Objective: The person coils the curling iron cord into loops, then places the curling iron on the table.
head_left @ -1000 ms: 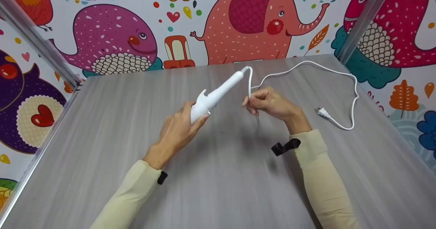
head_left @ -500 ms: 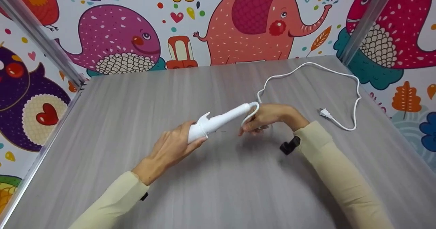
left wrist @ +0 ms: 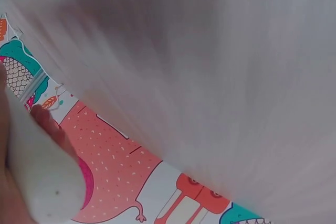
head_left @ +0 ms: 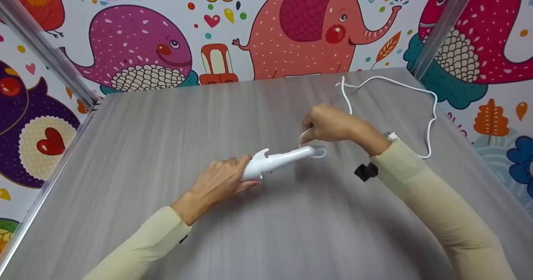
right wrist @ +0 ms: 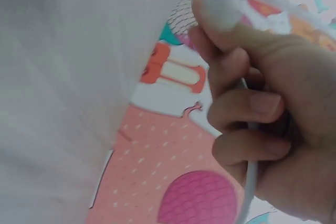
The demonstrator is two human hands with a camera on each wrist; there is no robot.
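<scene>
A white curling iron (head_left: 281,161) is held above the table, lying nearly level, with its small lever near the hand. My left hand (head_left: 220,180) grips it by the end away from the cord; its white body also fills the lower left of the left wrist view (left wrist: 44,177). Just beyond the handle's cord end, my right hand (head_left: 331,124) holds the white power cord (right wrist: 252,177). In the right wrist view several fingers curl round that cord. The cord bends in a small loop where it leaves the handle.
The rest of the cord runs over the grey wood-look table (head_left: 166,130) at the back right. Its plug (head_left: 392,136) is partly covered by the right sleeve. Cartoon-printed panels (head_left: 304,30) and metal posts (head_left: 441,30) stand round the table's back and sides.
The curling iron has come down, nearer to me, and turned from slanted to almost level. My right hand dipped, then rose with the cord, drawing part of it up near the table's back.
</scene>
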